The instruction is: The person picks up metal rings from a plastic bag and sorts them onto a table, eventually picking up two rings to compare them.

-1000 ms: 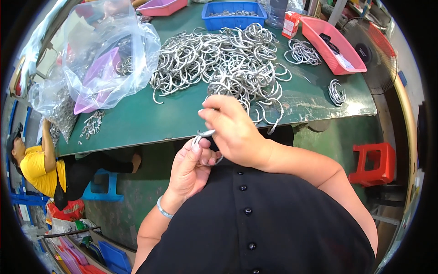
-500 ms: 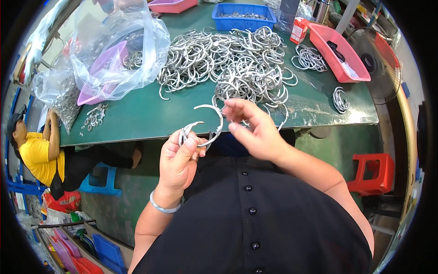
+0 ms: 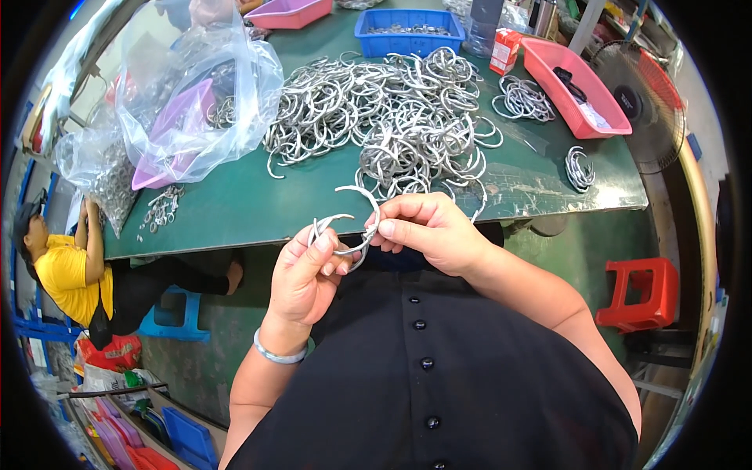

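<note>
Far left of the frame: a co-worker in yellow is sitting, with hands raised to a clear bag of small grey pieces. Just right of that bag, small loose rings are lying on the green bench.

Lower left: a blue stool is standing on the floor, and a blue bin is showing below it.

Upper left: a lilac tray is showing through a large clear plastic bag. Top, left of centre: a pink tray.

Centre: our left hand, wearing a pale bracelet, is grasping several grey open rings between thumb and fingers, just off the near edge of the bench. Above, a large pile of rings is spreading. Between our hands an upright open ring is standing; our right hand is pinching its side with thumb and fingertips. Top centre: a blue tray is holding small pieces.

Upper right: a red-and-white carton, a small ring bunch, a coral tray and a second bunch are occupying the bench; a fan is standing just beyond.

Right: a red stool is standing on the floor.
</note>
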Demonstrator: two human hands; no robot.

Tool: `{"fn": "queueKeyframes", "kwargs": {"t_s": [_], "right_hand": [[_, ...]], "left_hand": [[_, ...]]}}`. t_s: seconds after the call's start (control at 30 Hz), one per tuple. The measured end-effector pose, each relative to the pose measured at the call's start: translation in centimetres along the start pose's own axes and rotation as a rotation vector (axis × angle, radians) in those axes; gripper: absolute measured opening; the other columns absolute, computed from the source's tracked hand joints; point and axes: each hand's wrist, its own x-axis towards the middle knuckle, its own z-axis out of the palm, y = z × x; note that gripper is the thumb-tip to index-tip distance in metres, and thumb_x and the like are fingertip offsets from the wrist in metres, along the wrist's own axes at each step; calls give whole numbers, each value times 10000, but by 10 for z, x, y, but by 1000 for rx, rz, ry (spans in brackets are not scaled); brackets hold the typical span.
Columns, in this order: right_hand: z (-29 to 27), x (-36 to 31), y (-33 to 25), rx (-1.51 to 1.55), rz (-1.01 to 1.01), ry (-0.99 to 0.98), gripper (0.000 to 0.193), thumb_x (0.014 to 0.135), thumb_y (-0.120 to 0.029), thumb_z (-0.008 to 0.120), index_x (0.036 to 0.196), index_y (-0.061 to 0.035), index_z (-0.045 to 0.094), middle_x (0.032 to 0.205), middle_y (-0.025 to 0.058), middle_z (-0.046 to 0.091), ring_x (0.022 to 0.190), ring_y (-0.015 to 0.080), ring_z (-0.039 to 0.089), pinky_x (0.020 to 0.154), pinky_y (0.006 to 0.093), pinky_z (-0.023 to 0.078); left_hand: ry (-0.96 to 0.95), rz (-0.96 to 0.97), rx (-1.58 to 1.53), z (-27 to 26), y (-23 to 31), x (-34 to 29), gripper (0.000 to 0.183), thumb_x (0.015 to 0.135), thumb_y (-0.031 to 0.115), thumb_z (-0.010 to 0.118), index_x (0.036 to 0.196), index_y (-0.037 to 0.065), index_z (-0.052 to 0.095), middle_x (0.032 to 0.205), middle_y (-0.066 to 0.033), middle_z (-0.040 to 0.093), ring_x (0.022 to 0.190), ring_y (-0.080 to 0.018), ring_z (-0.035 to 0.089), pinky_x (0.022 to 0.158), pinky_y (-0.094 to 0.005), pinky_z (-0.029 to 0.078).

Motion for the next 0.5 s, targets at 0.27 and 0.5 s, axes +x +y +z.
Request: {"fn": "queueKeyframes", "kwargs": {"t_s": [0.27, 0.5], "right_hand": [[-8, -1, 5, 59, 36, 1, 162, 863, -147, 540, 909, -9, 609, 769, 44, 617, 678, 86, 557, 630, 221, 453], [-11, 0, 10, 116, 86, 32, 150, 867, -144, 530, 897, -21, 610, 753, 36, 617, 647, 80, 548, 605, 216, 441]], "left_hand": [[-25, -42, -49, 4, 0, 2, 124, 879, 158, 514, 835, 45, 539, 597, 15, 453, 619, -118, 489, 753, -291, 452], [37, -39, -27, 5, -2, 2, 123, 879, 150, 514, 828, 48, 559, 756, -27, 558, 743, -134, 526, 757, -287, 420]]}}
